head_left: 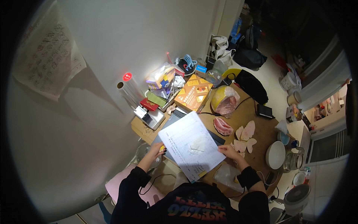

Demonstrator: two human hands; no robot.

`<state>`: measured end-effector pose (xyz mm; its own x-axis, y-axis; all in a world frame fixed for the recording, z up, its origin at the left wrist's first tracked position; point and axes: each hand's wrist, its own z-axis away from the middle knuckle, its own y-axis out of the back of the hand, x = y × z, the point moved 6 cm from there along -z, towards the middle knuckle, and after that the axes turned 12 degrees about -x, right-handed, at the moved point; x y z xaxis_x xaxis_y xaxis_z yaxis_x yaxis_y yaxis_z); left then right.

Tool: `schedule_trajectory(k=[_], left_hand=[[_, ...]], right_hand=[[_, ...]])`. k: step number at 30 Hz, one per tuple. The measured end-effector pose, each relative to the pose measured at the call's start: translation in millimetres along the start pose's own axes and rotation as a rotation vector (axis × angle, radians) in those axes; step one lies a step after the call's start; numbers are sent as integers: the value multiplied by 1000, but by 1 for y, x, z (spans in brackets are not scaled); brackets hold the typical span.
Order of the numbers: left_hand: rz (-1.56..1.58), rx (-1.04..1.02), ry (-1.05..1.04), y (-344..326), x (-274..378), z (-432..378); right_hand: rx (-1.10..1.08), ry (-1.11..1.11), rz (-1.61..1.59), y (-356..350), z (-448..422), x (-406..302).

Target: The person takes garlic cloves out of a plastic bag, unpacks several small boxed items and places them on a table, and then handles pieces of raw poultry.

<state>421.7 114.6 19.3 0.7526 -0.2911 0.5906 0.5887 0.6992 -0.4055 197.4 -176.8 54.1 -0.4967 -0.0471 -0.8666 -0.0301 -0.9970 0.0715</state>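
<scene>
A stack of white paper sheets (181,131), covered with writing and faint lines, is held at a tilt in front of me. On it lies a crumpled white tissue (198,145). My left hand (157,150) grips the left edge, and a small yellow thing (162,148) shows at its fingers, too small to name. At the opposite edge, my right hand (228,151) pinches the sheets between thumb and fingers. Partly hidden beneath the paper is a dark grey flat object (174,119), perhaps a laptop or folder.
Pomelo flesh (223,126), peel pieces (247,130) and a plastic-wrapped pomelo (224,100) lie on the wooden table (260,134). Beyond the paper stands an orange food box (193,92). A white bowl (275,154) and glass pitcher (293,160) are at right; a clear plastic bag (228,177) lies near me.
</scene>
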Motion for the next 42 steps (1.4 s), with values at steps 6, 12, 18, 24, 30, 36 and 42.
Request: schedule_trajectory(k=[6, 12, 18, 24, 30, 36, 42], left_hand=[[138, 80, -67, 20, -22, 11], [256, 37, -122, 19, -24, 26], [217, 4, -171, 22, -20, 26], [298, -17, -228, 17, -9, 30], [244, -103, -195, -15, 5, 27], [92, -144, -40, -18, -7, 20], [91, -115, -88, -8, -15, 11]], right_hand=[[-85, 61, 247, 5, -48, -6], [-22, 32, 360, 10, -69, -25], [-59, 73, 389, 8, -74, -52], [-13, 133, 339, 23, -59, -68], [56, 65, 348, 34, -53, -70], [-48, 24, 338, 20, -70, -34], [-5, 51, 393, 18, -95, -24]])
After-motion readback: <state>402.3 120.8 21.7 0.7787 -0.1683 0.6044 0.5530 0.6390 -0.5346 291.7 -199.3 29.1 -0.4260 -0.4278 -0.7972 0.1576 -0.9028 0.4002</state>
